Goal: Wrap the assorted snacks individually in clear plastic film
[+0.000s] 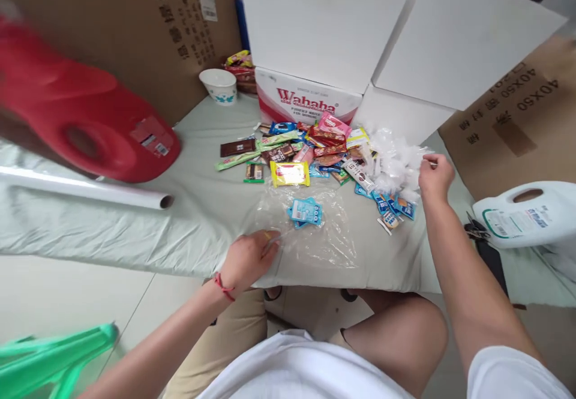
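Observation:
My left hand [252, 259] rests at the table's front, fingers closed on the left edge of a flat clear plastic bag [330, 244]. Light-blue snack packets [306, 212] lie stacked on that bag. At the right, my right hand [436, 174] pinches the edge of a heap of crumpled clear plastic bags [396, 156]; its fingertips are partly hidden. Below the heap lie several blue packets [390, 203]. Behind the flat bag spreads a pile of wrapped snacks [321, 141], with a yellow-edged packet [290, 174] at its front.
A Wahaha carton [306, 100] and white boxes [319, 21] stand behind the snacks. On the left are a red jug [85, 105], a white roll [90, 186] and a paper cup [219, 86]. A white jug [524, 214] and scissors [476, 228] lie right.

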Available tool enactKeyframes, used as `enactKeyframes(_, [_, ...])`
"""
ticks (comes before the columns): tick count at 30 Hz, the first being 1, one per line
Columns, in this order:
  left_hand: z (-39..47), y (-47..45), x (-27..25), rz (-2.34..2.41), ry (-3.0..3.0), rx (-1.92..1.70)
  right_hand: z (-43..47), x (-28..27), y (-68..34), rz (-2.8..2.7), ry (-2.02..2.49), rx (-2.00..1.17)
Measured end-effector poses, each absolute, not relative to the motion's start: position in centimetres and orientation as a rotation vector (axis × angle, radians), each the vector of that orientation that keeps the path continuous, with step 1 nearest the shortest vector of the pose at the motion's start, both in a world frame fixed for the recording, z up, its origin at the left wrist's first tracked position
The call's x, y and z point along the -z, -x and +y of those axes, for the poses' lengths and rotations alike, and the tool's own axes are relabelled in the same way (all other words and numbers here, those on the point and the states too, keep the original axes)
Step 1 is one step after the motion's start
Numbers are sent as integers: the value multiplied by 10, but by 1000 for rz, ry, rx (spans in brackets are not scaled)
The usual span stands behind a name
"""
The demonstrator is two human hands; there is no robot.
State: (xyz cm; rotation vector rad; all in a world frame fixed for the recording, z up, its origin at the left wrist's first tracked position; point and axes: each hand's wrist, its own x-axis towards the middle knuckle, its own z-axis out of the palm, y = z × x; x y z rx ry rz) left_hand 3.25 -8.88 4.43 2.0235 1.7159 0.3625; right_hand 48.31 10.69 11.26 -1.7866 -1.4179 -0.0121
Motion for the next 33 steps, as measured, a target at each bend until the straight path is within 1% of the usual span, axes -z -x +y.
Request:
enactKeyframes(1, [-90, -31, -42, 1685, -2064, -397, 97, -113, -467, -1437, 1725, 48])
enactKeyframes(2, [-91, -29, -40, 1660, -2107, -438, 84, -112, -447, -1498, 1654, 8])
enactKeyframes(5, [-99, -22, -36, 1626, -2201, -480, 40, -98, -374, -1965, 1350, -347])
enactKeyframes(7, [-104, -19, -39, 1627, -2210, -428, 18, -84, -329, -2246, 1182, -485])
enactKeyframes(10, [-105, -18, -53, 1770, -2057, -238, 6, -61, -286, -2464, 1182, -538])
enactKeyframes(14, [-95, -23, -70, 1992, -1757, 164, 22, -41, -272, -2655, 1200, -626])
enactKeyframes(17, [-88, -28, -76, 1960, -1882, 332, 37, -39, -271, -2761, 1188, -635])
enactKeyframes(19, [-87, -33, -78, 1940, -2089, 255, 42, -40, -271, -2811, 1172, -620])
enactKeyframes(22, [-88, -42, -76, 1883, -2498, -104, 43, -41, -270, -2842, 1087, -578])
enactKeyframes(24, [-85, -44, -69, 1715, -2704, -306, 43, -40, -271, -2841, 1025, -574])
enactKeyframes(25, [-82, -44, -63, 1617, -2747, -347, 43, -38, -271, -2842, 998, -589])
enactKeyframes(27, [-76, -40, -50, 1531, -2702, -339, 45, -36, -272, -2850, 959, -651])
enactKeyframes(30, [-68, -28, -26, 1655, -2481, -293, 51, -35, -272, -2878, 959, -737])
enactKeyframes(33, [-70, -18, -8, 1714, -2420, -301, 57, -40, -269, -2910, 1003, -715])
